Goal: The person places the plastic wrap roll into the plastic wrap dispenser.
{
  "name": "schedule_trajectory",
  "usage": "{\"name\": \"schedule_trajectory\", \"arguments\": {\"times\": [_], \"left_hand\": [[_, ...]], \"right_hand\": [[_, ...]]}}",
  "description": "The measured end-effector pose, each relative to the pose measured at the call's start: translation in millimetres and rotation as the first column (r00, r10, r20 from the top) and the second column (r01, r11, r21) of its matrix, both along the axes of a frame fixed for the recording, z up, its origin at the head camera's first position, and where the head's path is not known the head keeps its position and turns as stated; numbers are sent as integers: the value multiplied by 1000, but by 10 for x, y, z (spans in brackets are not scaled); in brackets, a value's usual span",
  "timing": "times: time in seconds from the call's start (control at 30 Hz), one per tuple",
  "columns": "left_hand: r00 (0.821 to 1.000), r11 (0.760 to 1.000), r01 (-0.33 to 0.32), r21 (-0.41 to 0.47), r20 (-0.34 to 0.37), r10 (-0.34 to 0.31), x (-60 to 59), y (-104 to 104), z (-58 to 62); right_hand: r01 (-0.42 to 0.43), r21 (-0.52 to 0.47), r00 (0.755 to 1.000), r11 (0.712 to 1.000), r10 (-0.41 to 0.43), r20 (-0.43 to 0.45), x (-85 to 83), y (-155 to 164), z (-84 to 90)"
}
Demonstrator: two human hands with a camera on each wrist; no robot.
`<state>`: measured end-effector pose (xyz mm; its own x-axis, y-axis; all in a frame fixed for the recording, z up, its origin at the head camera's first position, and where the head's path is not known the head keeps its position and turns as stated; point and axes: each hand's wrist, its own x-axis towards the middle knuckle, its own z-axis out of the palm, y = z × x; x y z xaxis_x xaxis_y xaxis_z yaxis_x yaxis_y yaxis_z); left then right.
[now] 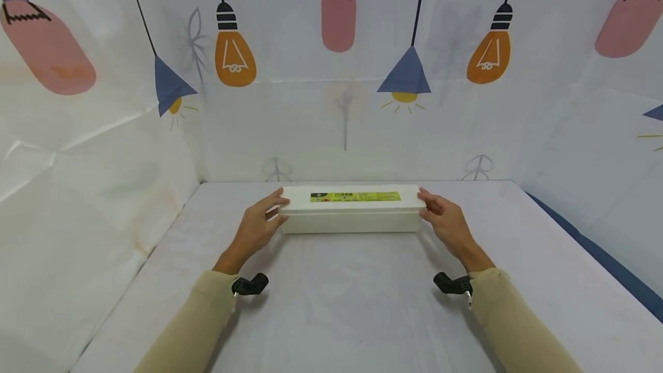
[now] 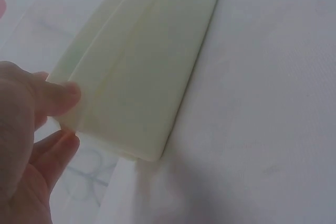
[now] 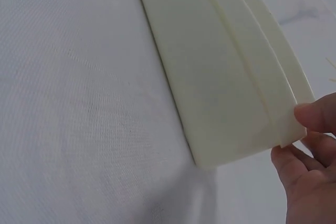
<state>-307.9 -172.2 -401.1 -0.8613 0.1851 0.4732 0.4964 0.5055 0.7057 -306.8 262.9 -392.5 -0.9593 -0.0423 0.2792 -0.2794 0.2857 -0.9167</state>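
Observation:
A long white lidded box (image 1: pixel 352 223) lies crosswise on the white-covered table, a yellow-green printed label (image 1: pixel 355 196) along its top. My left hand (image 1: pixel 255 226) holds the box's left end at the lid, the thumb at the front corner. At the opposite end my right hand (image 1: pixel 449 224) grips the lid's corner in the same way. The left wrist view shows the thumb on the lid's front face (image 2: pixel 100 85) and other fingers at the end. In the right wrist view, a seam runs between lid and body (image 3: pixel 231 77). The lid sits on the body; the contents are hidden.
The white tabletop (image 1: pixel 342 304) stretches toward me in front of the box. Behind it rises a white sheet (image 1: pixel 290 125) printed with lamps and bulbs, continuing along the left side. A dark blue strip (image 1: pixel 595 249) borders the table's right edge.

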Motion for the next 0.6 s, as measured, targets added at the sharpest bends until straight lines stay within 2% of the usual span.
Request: {"name": "schedule_trajectory", "arguments": {"times": [0.27, 0.43, 0.6], "left_hand": [[999, 1000, 0, 4, 46, -1, -10, 3, -13], [994, 999, -41, -17, 103, 42, -21, 20, 20], [977, 996, -83, -23, 194, 86, -49, 37, 50]], "right_hand": [[15, 73, 998, 997, -20, 59, 14, 7, 48], [8, 86, 996, 996, -15, 83, 8, 10, 50], [13, 85, 996, 996, -20, 83, 15, 20, 31]]}}
